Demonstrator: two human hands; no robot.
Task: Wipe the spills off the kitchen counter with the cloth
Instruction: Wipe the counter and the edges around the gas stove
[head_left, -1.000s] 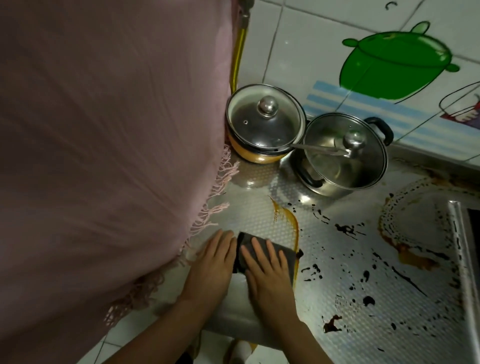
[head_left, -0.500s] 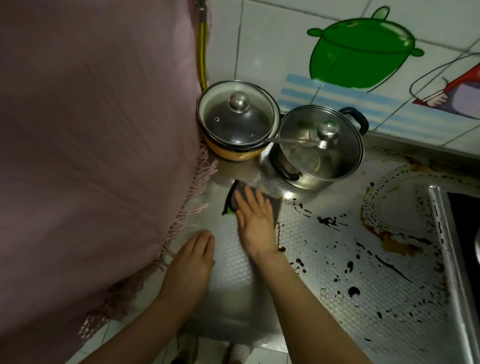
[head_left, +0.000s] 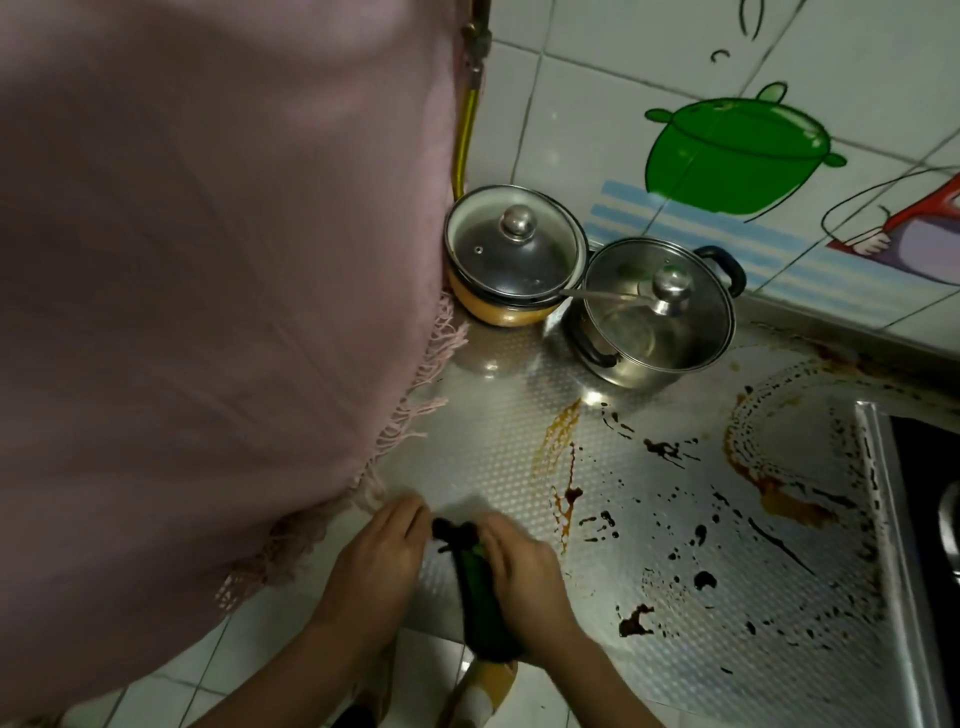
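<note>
A dark cloth with a green side (head_left: 475, 587) is bunched up at the front edge of the embossed metal counter (head_left: 493, 452). My right hand (head_left: 524, 582) grips the cloth from the right. My left hand (head_left: 379, 577) is on its left, fingertips pinching the cloth's dark upper end. A brown streak (head_left: 558, 441) runs down the counter just right of the hands. Dark splatters (head_left: 665, 449) and a blot (head_left: 636, 621) lie further right, beside a ring-shaped brown stain (head_left: 779, 467).
An orange pot with a glass lid (head_left: 514, 254) and a steel pot with a lid (head_left: 654, 312) stand at the back against the tiled wall. Pink fringed fabric (head_left: 208, 260) hides the left side. A stove edge (head_left: 883, 519) borders the right. A yellow hose (head_left: 465, 130) runs up the corner.
My right hand has pulled the cloth back from near the pots to the front edge. The cloth is now bunched, and my left hand has come onto it.
</note>
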